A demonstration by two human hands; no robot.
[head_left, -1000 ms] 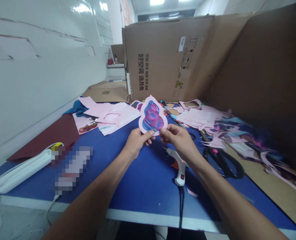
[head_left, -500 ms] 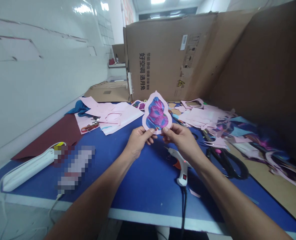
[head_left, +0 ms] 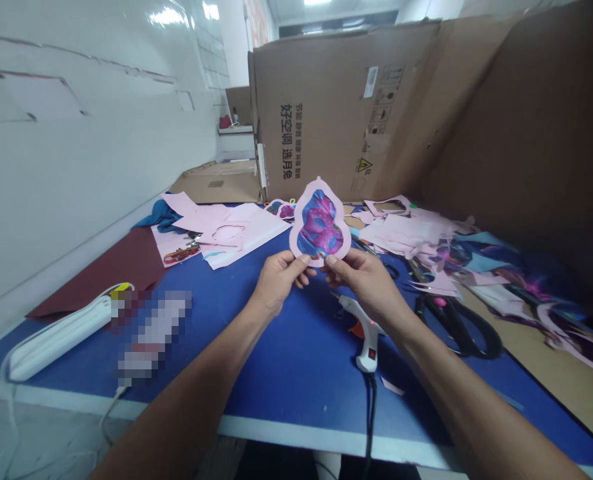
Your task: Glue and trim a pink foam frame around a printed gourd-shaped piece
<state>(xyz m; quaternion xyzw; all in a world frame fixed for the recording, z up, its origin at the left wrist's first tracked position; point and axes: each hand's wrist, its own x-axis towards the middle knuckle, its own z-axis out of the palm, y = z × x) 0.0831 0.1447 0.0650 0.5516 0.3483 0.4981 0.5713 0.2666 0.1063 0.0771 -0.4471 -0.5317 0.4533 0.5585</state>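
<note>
A gourd-shaped cutout with a pale pink border and a shiny blue-and-magenta patterned middle is held up over the blue table. My left hand pinches its lower left edge between thumb and fingers. At the lower right edge, my right hand grips it the same way. Below my right hand and partly behind my forearm lies a white glue gun with an orange trigger and a small red light. Its dark cord hangs over the front edge.
Pink sheets lie at the back left, beside a maroon sheet. A white power strip rests at left. Paper scraps and black-handled scissors are at right. A large cardboard box stands behind.
The cutout has shifted slightly right and tilted a little in view. Both hands keep hold of it. The whole view has moved slightly.
</note>
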